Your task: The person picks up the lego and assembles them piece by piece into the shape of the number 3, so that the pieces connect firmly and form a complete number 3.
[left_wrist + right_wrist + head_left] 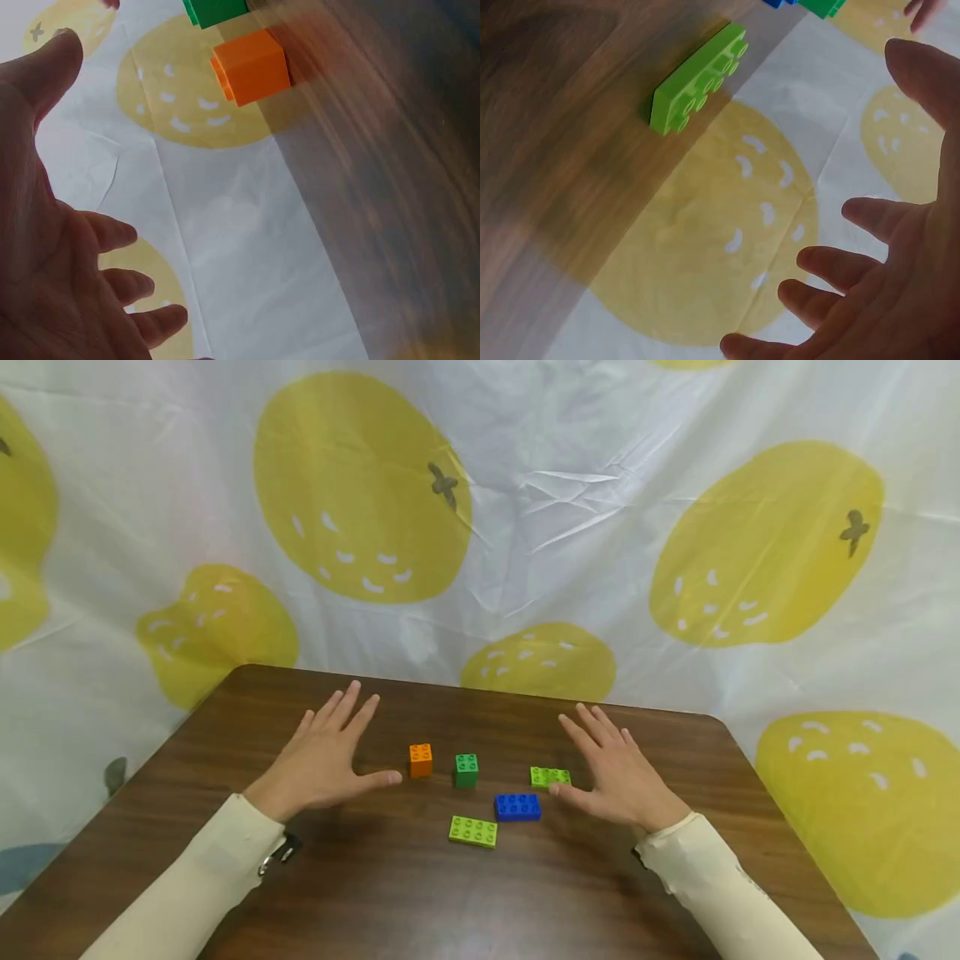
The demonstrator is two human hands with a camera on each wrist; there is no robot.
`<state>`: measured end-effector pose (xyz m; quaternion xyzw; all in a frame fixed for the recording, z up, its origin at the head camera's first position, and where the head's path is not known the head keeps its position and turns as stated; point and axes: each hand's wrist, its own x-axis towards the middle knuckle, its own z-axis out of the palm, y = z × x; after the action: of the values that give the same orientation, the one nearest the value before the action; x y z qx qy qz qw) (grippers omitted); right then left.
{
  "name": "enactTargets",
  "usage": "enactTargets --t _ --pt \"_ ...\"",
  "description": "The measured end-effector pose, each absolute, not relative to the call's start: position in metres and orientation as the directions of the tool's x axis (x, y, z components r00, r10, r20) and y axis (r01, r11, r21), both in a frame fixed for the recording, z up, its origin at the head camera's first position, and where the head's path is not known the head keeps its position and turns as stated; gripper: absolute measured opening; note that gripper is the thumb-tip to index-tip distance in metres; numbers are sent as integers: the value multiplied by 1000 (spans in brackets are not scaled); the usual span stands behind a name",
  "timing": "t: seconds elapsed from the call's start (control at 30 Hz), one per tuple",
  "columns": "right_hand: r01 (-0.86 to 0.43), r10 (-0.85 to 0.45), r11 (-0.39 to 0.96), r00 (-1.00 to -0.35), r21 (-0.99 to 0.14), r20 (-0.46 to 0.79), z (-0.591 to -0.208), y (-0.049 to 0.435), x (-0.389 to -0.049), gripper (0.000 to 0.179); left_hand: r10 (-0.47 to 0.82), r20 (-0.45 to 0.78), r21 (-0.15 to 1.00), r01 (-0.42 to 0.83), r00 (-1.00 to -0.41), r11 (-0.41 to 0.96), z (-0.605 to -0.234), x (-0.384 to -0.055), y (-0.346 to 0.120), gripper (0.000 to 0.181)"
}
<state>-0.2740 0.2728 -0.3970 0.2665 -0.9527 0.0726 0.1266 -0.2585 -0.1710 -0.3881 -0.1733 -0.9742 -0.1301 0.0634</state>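
Note:
My left hand (318,768) hovers over the left of the table with its fingers spread, and nothing is in it. Nearest its thumb stands an orange toy brick (420,762), also seen in the left wrist view. Right of that is a green brick (466,772). On the other side, my right hand (618,772) is spread likewise, holding nothing. Its thumb overlaps the corner of a lime green flat brick (549,777) in the head view; the right wrist view shows them apart. A blue brick (517,808) and a second lime brick (473,832) lie nearer me.
The brown wooden table (390,893) has rounded far corners. Behind it hangs a white curtain (540,568) printed with large yellow fruit. A dark strap with a metal buckle (277,853) shows at my left cuff.

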Motion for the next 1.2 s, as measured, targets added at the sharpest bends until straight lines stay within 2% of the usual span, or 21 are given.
enactTargets --t 0.1,0.3,0.43,0.57,0.93,1.2 --pt "-556 -499 822 -807 -123 316 -397 270 -277 94 340 212 232 385 -916 893 -389 -260 -169 120" --pt "-562 -465 764 -820 -318 333 -405 258 -272 75 352 294 279 432 -889 858 -400 -253 -162 108" --pt "-601 -475 727 -790 -333 388 -408 251 -274 67 353 287 335 439 -890 834 -401 -249 -154 99" --pt "-605 -464 707 -787 -366 406 -406 245 -275 61 373 280 375 458 -885 806 -400 -248 -148 92" --pt "-619 -501 643 -785 -450 363 -408 225 -280 48 504 228 523 542 -833 658 -398 -238 -125 62" --pt "-612 -514 601 -789 -514 337 -413 211 -281 45 583 212 546 590 -785 595 -405 -236 -106 57"
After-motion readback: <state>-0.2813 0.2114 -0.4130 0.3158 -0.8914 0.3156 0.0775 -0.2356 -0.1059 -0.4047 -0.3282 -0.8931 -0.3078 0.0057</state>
